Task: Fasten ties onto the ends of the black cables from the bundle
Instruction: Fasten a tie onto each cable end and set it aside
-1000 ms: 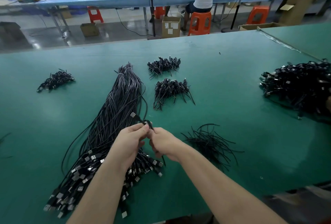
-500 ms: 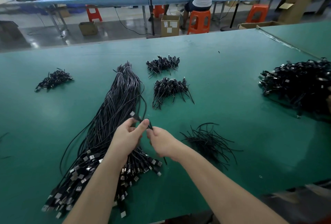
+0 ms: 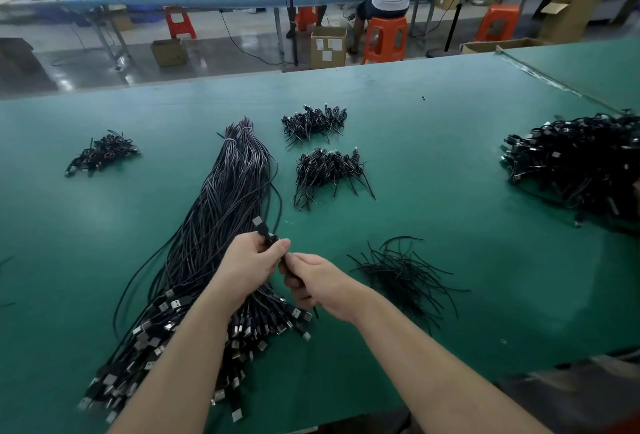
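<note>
A long bundle of black cables point(image 3: 221, 198) with silver USB plugs lies on the green table point(image 3: 433, 142), running from the near left to the middle. My left hand point(image 3: 247, 265) grips the end of one black cable point(image 3: 261, 227) just below its plug, which sticks up above my fingers. Right beside it, my right hand point(image 3: 315, 281) pinches a thin black tie at that cable end; the tie is mostly hidden by my fingers. Loose black ties point(image 3: 401, 270) lie in a pile to the right of my hands.
Small heaps of coiled black cables sit at the left point(image 3: 100, 154), at centre back point(image 3: 313, 121) and just nearer point(image 3: 329, 170). A big heap point(image 3: 581, 163) fills the right edge. Beyond the table a person sits on an orange stool point(image 3: 386, 38).
Both hands have stayed close together at the cable end. My left fingers have closed further round the cable and my right hand has turned slightly while working the tie.
</note>
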### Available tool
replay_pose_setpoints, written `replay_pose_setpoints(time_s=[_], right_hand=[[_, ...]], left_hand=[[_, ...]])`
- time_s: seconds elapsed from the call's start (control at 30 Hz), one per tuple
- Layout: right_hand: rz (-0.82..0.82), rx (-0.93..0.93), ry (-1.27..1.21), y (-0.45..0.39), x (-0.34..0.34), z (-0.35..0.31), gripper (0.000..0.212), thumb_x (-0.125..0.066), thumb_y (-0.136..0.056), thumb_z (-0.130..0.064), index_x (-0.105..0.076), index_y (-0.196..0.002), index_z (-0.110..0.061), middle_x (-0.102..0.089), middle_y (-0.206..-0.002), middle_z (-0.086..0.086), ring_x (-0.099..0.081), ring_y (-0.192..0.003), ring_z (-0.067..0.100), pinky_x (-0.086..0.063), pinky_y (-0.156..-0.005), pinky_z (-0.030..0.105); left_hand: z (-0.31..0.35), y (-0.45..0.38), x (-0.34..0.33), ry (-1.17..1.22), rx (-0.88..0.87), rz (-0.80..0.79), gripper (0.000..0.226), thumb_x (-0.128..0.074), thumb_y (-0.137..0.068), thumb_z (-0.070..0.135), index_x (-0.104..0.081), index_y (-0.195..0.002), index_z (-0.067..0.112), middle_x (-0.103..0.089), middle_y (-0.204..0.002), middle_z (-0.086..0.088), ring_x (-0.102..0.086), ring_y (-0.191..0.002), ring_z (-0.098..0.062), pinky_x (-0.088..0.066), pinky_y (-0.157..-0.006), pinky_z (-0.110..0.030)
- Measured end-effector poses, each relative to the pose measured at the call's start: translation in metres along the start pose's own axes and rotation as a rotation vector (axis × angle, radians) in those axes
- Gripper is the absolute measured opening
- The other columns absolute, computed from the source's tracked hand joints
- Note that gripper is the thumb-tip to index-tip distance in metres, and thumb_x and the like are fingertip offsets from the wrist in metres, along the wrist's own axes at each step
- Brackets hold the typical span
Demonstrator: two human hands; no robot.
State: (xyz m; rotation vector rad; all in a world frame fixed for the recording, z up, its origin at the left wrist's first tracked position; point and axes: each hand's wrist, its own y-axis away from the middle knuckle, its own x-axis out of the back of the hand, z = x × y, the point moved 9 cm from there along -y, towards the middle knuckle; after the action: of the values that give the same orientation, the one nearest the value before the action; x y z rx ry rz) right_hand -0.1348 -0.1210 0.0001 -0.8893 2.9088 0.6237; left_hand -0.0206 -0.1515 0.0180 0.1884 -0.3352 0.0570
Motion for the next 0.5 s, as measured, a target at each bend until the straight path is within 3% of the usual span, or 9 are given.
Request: replay_pose_setpoints(time_s=[0.13, 0.2, 0.3, 0.37, 0.43, 0.5], right_hand=[[0.03, 0.014, 0.035, -0.001, 0.006, 0.006, 0.033, -0.029, -0.111, -0.031, -0.042, -0.084, -0.018, -0.03, -0.066, -0.005, -0.023, -0.052, 0.009, -0.019, -0.048, 0.023], [0.061, 0.016, 0.053, -0.005, 0.011, 0.012, 0.034, -0.029, -0.111, -0.031, -0.039, -0.081, -0.019, -0.03, -0.062, -0.007, -0.023, -0.051, 0.009, -0.02, -0.048, 0.023], [0.16, -0.002, 0.087, -0.01, 0.023, 0.024, 0.033, -0.029, -0.11, -0.03, -0.04, -0.081, -0.019, -0.034, -0.06, -0.01, -0.027, -0.049, 0.008, -0.026, -0.047, 0.023], [0.257, -0.02, 0.11, -0.012, 0.031, 0.032, 0.031, -0.03, -0.109, -0.029, -0.042, -0.082, -0.019, -0.036, -0.064, -0.007, -0.031, -0.052, 0.01, -0.029, -0.051, 0.025], [0.334, -0.043, 0.122, -0.014, 0.039, 0.04, 0.031, -0.03, -0.109, -0.027, -0.04, -0.081, -0.02, -0.037, -0.069, -0.003, -0.033, -0.057, 0.011, -0.034, -0.058, 0.028], [0.33, -0.072, 0.095, -0.017, 0.039, 0.048, 0.03, -0.026, -0.108, -0.018, -0.036, -0.08, -0.018, -0.035, -0.069, -0.003, -0.032, -0.059, 0.012, -0.036, -0.065, 0.028]], left_hand=[[-0.002, -0.007, -0.008, -0.083, 0.002, -0.008, 0.029, -0.07, -0.094, 0.027, -0.067, -0.081, 0.001, -0.058, -0.058, 0.001, -0.046, -0.053, -0.014, -0.038, -0.057, -0.034], [-0.007, -0.011, -0.016, -0.085, 0.034, -0.058, 0.033, -0.069, -0.094, 0.028, -0.061, -0.078, 0.0, -0.051, -0.056, -0.001, -0.043, -0.054, -0.016, -0.035, -0.055, -0.033], [-0.011, -0.017, -0.028, -0.04, 0.119, -0.109, 0.025, -0.071, -0.093, 0.033, -0.057, -0.088, 0.013, -0.048, -0.057, 0.005, -0.04, -0.055, -0.016, -0.034, -0.054, -0.031], [-0.009, -0.02, -0.023, -0.138, 0.152, 0.013, 0.039, -0.074, -0.088, 0.046, -0.052, -0.11, 0.023, -0.055, -0.071, 0.005, -0.049, -0.063, -0.014, -0.04, -0.058, -0.032], [0.015, -0.019, -0.013, -0.323, -0.037, 0.242, 0.041, -0.072, -0.09, 0.046, -0.054, -0.122, 0.026, -0.054, -0.071, 0.006, -0.05, -0.062, -0.01, -0.042, -0.057, -0.031], [0.053, -0.01, -0.03, -0.466, -0.348, 0.292, 0.024, -0.065, -0.096, 0.032, -0.064, -0.118, 0.022, -0.057, -0.072, 0.008, -0.047, -0.058, -0.004, -0.038, -0.055, -0.024]])
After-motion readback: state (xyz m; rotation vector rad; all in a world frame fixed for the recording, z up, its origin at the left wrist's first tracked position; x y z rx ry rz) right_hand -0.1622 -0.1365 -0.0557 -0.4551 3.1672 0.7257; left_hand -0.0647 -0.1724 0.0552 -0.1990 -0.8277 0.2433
